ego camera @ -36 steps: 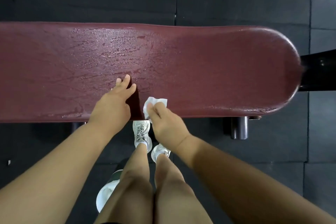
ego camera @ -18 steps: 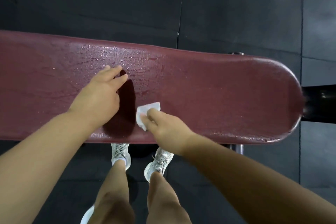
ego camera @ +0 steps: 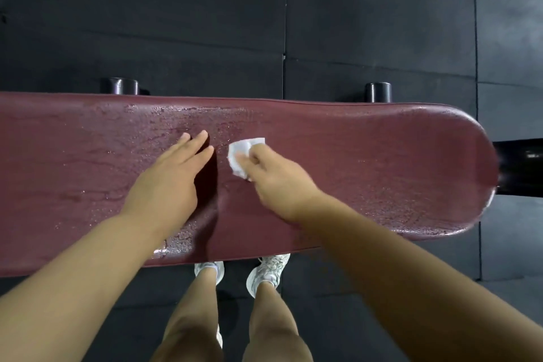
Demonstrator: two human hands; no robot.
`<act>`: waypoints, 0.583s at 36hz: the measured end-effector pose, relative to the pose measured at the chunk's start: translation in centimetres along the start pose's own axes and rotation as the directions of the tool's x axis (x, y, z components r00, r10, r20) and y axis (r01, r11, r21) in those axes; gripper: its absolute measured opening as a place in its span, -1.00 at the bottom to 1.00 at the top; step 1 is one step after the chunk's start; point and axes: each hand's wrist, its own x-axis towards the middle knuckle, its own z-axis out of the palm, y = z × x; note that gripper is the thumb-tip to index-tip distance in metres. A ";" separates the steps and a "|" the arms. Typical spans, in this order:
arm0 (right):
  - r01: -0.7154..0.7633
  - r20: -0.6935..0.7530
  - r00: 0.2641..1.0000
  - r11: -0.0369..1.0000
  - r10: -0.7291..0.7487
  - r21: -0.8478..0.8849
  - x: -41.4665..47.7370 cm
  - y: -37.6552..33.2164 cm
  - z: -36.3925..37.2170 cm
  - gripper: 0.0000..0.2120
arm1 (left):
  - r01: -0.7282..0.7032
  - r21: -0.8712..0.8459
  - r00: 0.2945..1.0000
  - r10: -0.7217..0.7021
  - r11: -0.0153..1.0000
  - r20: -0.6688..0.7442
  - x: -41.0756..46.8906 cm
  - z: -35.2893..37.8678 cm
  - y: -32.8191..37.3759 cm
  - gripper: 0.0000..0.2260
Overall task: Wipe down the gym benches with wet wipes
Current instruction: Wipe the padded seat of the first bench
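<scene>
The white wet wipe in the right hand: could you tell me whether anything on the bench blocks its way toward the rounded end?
Nothing visible does. The white wet wipe, held by the right hand, has only bare maroon padded bench rightward; the left hand rests on the other side.

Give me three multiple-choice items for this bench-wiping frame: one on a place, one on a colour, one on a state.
1. Where is the wet wipe?
A. On the floor by the shoes
B. On the bench pad, under the right hand's fingers
C. In the left hand

2. What colour is the bench pad?
A. Dark red
B. Blue
C. Grey

3. How is the left hand?
A. Curled in a fist round a bottle
B. Off the bench, hanging at the side
C. Fingers straight, laid flat on the pad

Answers:
1 B: the right hand holds the white wipe against the middle of the pad.
2 A: the upholstery is maroon against the dark floor mats.
3 C: its fingers stretch out on the pad, left of the wipe, and hold nothing.
</scene>
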 end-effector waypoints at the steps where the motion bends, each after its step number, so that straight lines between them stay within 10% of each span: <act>1: -0.061 -0.071 0.996 0.998 0.060 -0.009 0.1 1.0 -1.1 -0.88 | -0.014 0.001 1.000 0.014 1.000 0.006 0.0 -0.2 -0.2 -0.36; 3: -0.295 -0.291 0.909 0.954 0.299 0.058 0.6 3.7 -3.0 -0.90 | -0.040 -0.004 0.999 0.040 0.999 0.022 0.1 -0.6 -0.6 -0.37; 5: -0.522 -0.482 0.670 0.820 0.564 0.235 1.1 5.7 -4.6 -0.79 | -0.060 -0.008 0.998 0.060 0.998 0.035 0.1 -0.8 -1.0 -0.39; 8: -0.645 -0.459 0.464 0.645 0.757 0.411 2.3 4.5 -4.4 -0.73 | -0.093 -0.018 0.994 0.094 0.995 0.046 0.3 -1.0 -1.7 -0.41; 14: -0.026 -0.159 0.987 0.999 0.021 -0.034 3.6 -3.6 0.8 -0.79 | -0.131 -0.039 0.991 0.131 0.991 -0.020 0.4 -1.3 -3.3 -0.50; 18: -0.001 -0.172 0.985 0.992 -0.020 -0.123 3.7 -0.2 -1.2 -0.86 | -0.082 -0.026 0.995 0.080 0.996 -0.062 0.2 -1.9 -4.8 -0.55; 21: -0.395 -0.505 0.772 0.914 0.385 0.094 4.2 2.3 -3.5 -0.85 | -0.045 0.016 0.998 0.045 0.999 -0.054 0.0 -2.2 -5.9 -0.51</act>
